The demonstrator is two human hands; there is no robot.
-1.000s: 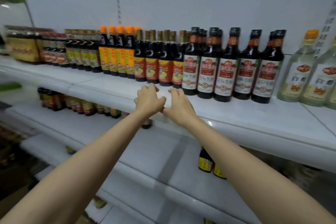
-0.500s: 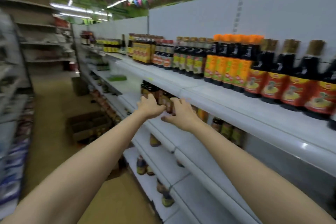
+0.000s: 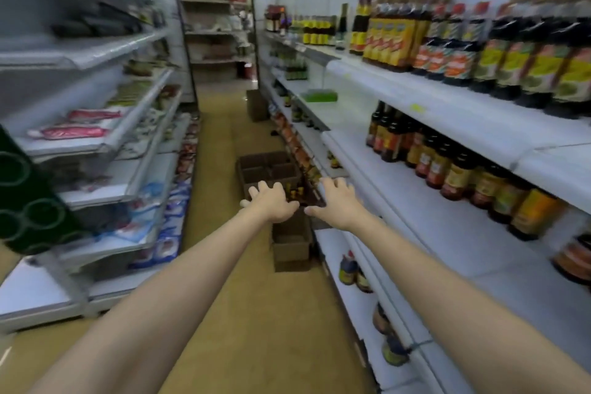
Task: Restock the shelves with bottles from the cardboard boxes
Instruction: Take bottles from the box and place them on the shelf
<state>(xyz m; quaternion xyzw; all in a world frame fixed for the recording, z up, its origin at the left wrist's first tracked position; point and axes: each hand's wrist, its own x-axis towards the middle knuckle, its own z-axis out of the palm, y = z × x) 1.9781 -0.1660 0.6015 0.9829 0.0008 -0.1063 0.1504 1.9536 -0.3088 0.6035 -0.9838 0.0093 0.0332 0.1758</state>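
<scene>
Here both arms stretch down the aisle, the left hand [image 3: 271, 203] and right hand [image 3: 339, 201] empty with fingers spread loose, aimed at the cardboard box [image 3: 271, 173] on the floor at twelve o'clock, bottles [image 3: 295, 192] showing inside. Judging by this, it's the fetching step; next means stepping closer and grasping bottles for the shelf [image 3: 447, 227] at three o'clock.

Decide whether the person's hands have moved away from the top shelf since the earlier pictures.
Yes. Both hands, left and right, left the top shelf edge and now reach down toward the cardboard box on the floor.
</scene>
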